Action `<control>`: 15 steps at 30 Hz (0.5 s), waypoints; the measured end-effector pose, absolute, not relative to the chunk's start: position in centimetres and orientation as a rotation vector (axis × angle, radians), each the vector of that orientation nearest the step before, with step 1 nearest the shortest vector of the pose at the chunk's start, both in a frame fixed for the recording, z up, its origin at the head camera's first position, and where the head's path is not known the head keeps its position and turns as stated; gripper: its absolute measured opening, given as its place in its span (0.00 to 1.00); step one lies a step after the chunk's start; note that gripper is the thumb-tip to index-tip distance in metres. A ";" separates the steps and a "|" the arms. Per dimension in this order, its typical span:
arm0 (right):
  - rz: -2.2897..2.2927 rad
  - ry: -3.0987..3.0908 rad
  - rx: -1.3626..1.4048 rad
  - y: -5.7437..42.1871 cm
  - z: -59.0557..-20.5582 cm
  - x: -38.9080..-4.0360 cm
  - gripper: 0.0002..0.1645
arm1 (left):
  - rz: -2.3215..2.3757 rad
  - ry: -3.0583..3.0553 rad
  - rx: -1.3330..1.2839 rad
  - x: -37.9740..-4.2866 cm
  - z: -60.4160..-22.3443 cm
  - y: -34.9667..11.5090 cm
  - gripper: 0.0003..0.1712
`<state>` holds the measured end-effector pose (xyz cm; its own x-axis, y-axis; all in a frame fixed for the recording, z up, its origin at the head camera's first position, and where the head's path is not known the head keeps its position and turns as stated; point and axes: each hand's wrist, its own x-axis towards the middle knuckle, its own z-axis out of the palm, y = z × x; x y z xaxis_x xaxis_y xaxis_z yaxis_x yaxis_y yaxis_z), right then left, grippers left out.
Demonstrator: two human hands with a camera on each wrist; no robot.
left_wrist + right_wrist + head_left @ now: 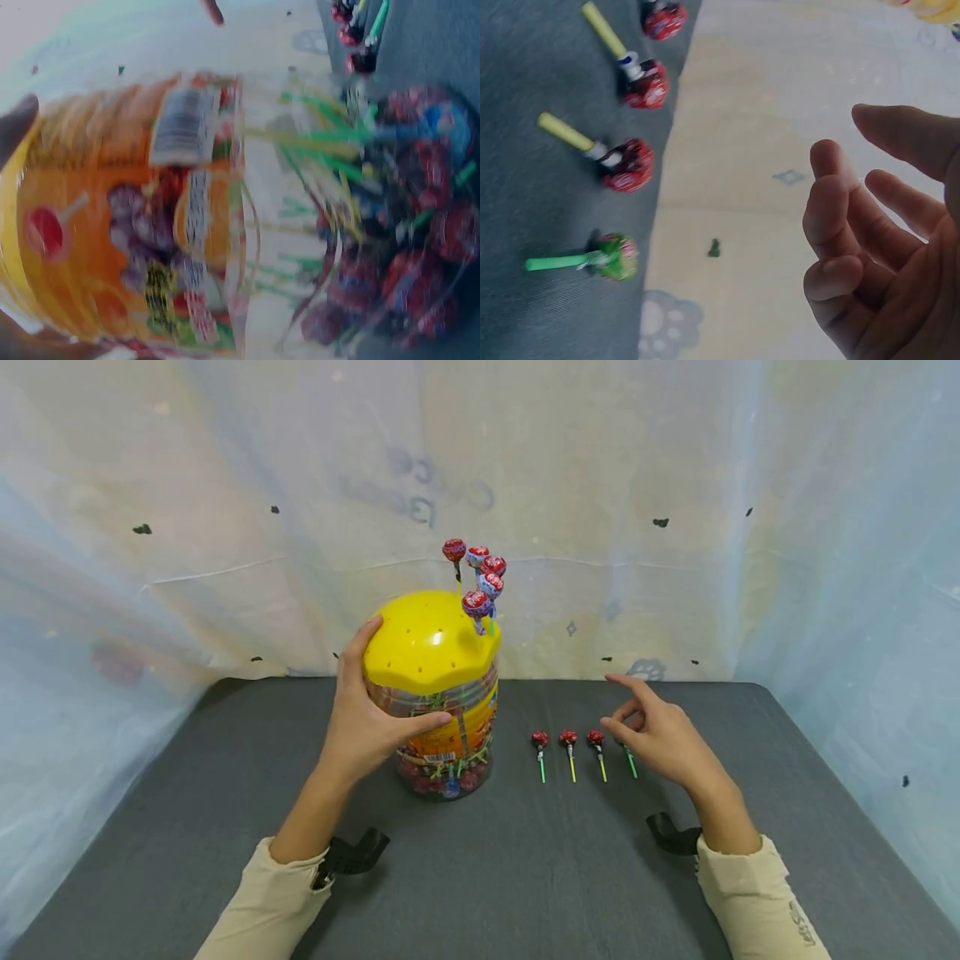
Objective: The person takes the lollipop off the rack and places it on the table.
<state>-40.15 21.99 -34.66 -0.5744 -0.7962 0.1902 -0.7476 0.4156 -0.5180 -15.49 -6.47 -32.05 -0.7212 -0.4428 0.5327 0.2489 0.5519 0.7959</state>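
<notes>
A clear plastic candy jar point(435, 745) with a yellow domed lid point(420, 647) stands on the table, full of lollipops point(409, 277) with green and yellow sticks. My left hand point(363, 722) grips its upper left side, thumb across the front and fingers along the lid's edge. Several wrapped lollipops point(476, 603) stick up from small holes at the lid's right side. To the jar's right, several more lie in a row, among them a red one point(568, 739) and a green one point(616, 256). Above the row's right end hovers my right hand point(660, 735), holding nothing, its fingers loosely bent.
The dark grey table point(510, 877) runs up to a pale, patterned plastic sheet point(570, 485) behind it. More sheeting hangs at both sides. Each wrist carries a black strap mount point(360, 852) near the sleeve.
</notes>
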 end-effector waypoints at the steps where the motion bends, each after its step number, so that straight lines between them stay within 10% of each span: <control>1: -0.873 2.553 -1.447 21.7 -34.4 -40.6 0.40 | -1.185 -2.049 0.175 -15.5 -32.1 -6.5 0.68; 15: -0.952 2.392 -1.866 20.9 -30.6 -39.7 0.38 | -1.212 -2.146 0.088 -15.1 -32.4 -7.6 0.70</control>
<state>-39.72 20.93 -30.61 -0.3105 -0.8712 0.3803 -0.8942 0.1321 -0.4277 -15.06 -7.64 -32.39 -0.7783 -0.3625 0.5126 0.2517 0.5679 0.7837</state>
